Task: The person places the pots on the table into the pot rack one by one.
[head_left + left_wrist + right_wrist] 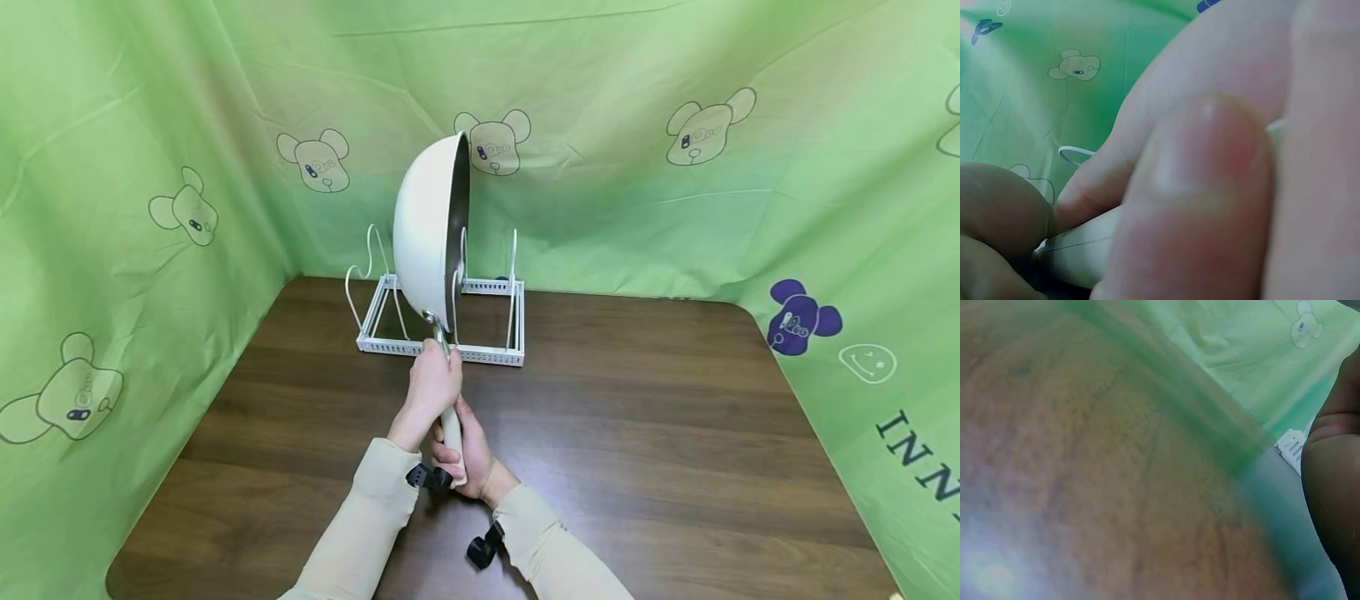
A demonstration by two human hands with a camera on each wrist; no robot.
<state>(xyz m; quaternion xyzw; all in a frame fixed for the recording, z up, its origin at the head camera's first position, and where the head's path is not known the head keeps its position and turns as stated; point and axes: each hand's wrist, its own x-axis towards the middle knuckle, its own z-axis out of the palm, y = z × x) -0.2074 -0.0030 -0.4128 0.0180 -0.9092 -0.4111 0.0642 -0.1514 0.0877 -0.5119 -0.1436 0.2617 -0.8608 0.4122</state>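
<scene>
A cream pan [423,229] with a dark inside stands on edge in a white wire rack [442,346] at the back of the table, its opening facing right. Its cream handle [452,429] slants down toward me. My left hand [433,382] grips the handle high up, close to the pan. Just below it, my right hand [463,457] grips the handle's lower end. In the left wrist view, fingers [1210,187] fill the frame, curled round the cream handle [1079,247]. The right wrist view is blurred, with a corner of the rack [1291,445] showing.
The dark wooden table [637,433] is walled on three sides by a green cloth [675,183] printed with bears. The rack has several upright wire dividers [513,275], and the slots right of the pan hold nothing.
</scene>
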